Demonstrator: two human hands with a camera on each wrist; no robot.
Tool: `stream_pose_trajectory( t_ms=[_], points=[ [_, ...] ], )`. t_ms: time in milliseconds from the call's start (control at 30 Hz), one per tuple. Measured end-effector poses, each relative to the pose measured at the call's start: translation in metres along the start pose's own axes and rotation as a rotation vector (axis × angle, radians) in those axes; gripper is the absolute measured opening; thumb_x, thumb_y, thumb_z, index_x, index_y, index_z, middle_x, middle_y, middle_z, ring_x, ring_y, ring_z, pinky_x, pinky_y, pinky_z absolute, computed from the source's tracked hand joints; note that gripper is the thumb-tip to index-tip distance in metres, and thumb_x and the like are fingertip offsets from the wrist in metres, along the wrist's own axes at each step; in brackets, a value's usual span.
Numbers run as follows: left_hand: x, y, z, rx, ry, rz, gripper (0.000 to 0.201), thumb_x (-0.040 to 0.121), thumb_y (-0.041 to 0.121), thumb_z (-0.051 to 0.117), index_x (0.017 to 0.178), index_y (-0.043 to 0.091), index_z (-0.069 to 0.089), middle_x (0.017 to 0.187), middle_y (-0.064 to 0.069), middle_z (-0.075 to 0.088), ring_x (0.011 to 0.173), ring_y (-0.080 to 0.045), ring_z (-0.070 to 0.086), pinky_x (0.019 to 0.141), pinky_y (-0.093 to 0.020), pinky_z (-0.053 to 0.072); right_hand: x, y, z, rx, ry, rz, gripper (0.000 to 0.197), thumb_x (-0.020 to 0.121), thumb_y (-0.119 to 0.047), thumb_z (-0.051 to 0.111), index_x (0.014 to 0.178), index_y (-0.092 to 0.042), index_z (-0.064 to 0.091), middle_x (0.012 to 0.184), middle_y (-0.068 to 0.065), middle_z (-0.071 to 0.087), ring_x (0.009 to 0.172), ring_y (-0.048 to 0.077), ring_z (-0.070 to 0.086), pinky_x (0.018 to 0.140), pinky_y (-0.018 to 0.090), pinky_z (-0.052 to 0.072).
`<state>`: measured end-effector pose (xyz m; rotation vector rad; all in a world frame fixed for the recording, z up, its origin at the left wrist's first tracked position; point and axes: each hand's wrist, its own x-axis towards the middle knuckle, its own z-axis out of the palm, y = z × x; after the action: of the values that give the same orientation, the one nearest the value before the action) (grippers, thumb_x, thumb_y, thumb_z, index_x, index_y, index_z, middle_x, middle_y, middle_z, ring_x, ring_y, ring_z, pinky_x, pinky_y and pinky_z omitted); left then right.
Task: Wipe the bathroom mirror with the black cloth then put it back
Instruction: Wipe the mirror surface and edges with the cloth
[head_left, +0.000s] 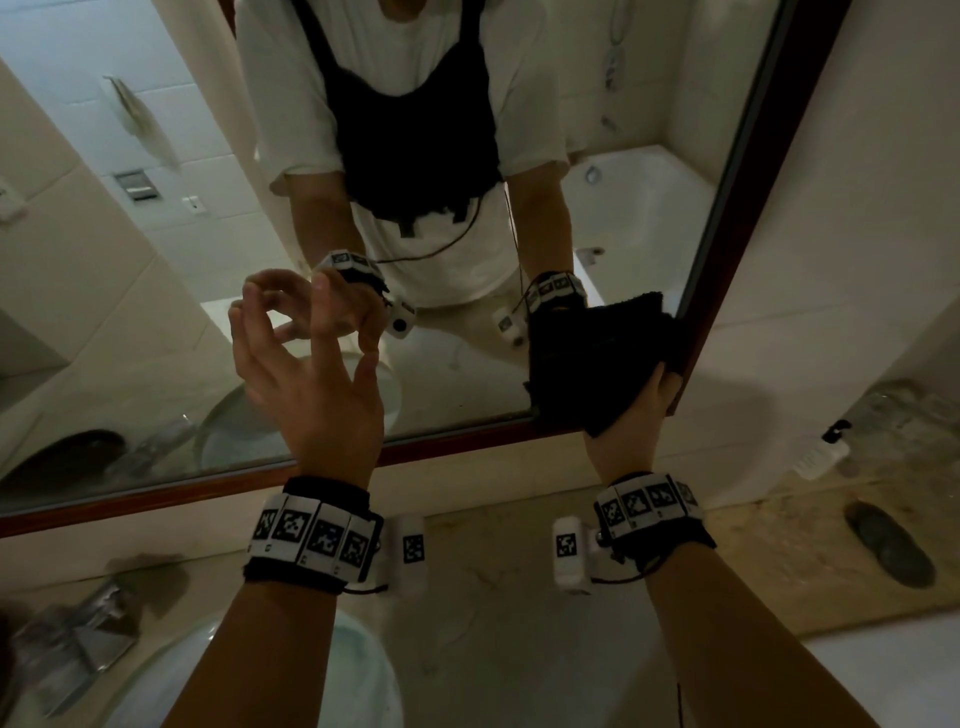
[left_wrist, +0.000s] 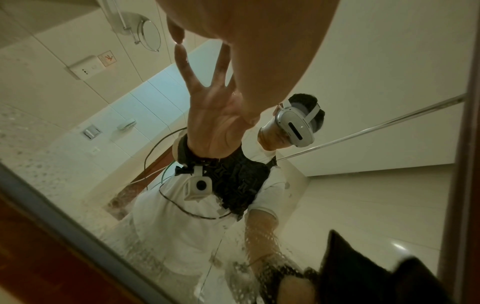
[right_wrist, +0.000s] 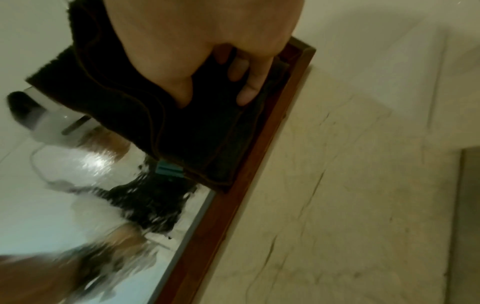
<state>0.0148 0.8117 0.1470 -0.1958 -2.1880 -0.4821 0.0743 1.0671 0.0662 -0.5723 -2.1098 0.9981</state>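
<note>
Your right hand has the folded black terry cloth pressed flat against the wood-framed bathroom mirror, at its lower right corner. The cloth overlaps the reddish-brown wooden frame on that side. In the right wrist view, fingers lie extended on top of the cloth and the thumb rests on the fabric too; it is held by pressure against the glass, not bunched in a fist.

Your left hand is raised in front of the glass, fingers spread and loosely bent, holding nothing. One fingertip appears to touch the mirror (it meets its own reflection in the left wrist view).

Handling, as judged: the cloth is soft, light, limp, w/ a stitched hem and a small teal tag. It will slide easily over glass but may unfold or slip out from under a flat palm. Keep the palm centred on the fold, fingers spread over the layers. For the return, pinch through all layers near the middle, not by one loose corner.

Wet streaks show on the glass near the bottom edge, so wiping looks incomplete. The mirror is rigid but fragile; use moderate pressure only.
</note>
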Motion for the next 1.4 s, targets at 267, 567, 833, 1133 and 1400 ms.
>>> stream_pose_trajectory(
  t_ms=[267,567,833,1133,1400],
  points=[
    [-0.001,-0.003,0.002,0.015,0.027,0.012,0.072,0.09,0.039,0.067,0.152,0.029,0.031,0.157,-0.024,0.019,0.146,-0.04,0.019,0.104,-0.058,0.038,0.001,-0.001,-0.01,0.018,0.035,-0.037,0.074,0.079,-0.002,0.077,0.141,0.003,0.038,0.136,0.033,0.043,0.123,0.05,0.042,0.108,0.054,0.039],
    [0.001,-0.007,0.0,0.009,0.026,0.031,0.068,0.096,0.05,0.058,0.154,0.035,0.024,0.157,-0.013,0.008,0.146,-0.038,0.02,0.107,-0.051,0.036,-0.042,-0.044,0.04,0.067,-0.124,0.096,0.071,0.079,-0.009,0.078,0.14,-0.003,0.042,0.138,0.021,0.04,0.115,0.019,0.038,0.101,0.016,0.033],
    [0.003,-0.004,-0.013,0.034,-0.082,0.006,0.093,0.081,0.029,0.076,0.154,0.038,0.019,0.159,-0.021,0.014,0.145,-0.04,0.019,0.102,-0.053,0.041,-0.031,-0.041,0.032,0.063,-0.164,0.204,0.063,0.085,-0.006,0.069,0.141,-0.003,0.04,0.139,0.022,0.036,0.116,0.03,0.043,0.098,0.026,0.036],
    [0.002,-0.007,-0.016,0.047,-0.135,0.02,0.098,0.079,0.032,0.078,0.155,0.036,0.017,0.159,-0.022,0.01,0.147,-0.04,0.015,0.109,-0.052,0.033,-0.026,-0.033,0.036,-0.008,-0.128,0.048,0.052,0.092,-0.013,0.063,0.139,-0.005,0.043,0.131,0.015,0.047,0.104,0.019,0.032,0.093,0.003,0.016],
    [-0.005,-0.01,-0.032,-0.053,-0.224,0.101,0.081,0.075,0.02,0.08,0.147,0.027,0.043,0.162,-0.017,0.01,0.146,-0.039,0.018,0.106,-0.056,0.039,-0.039,-0.06,0.032,0.298,-0.134,0.117,0.015,0.106,-0.026,0.04,0.112,-0.038,0.047,0.134,0.003,0.043,0.105,0.017,0.053,0.095,0.04,0.053]
  ],
)
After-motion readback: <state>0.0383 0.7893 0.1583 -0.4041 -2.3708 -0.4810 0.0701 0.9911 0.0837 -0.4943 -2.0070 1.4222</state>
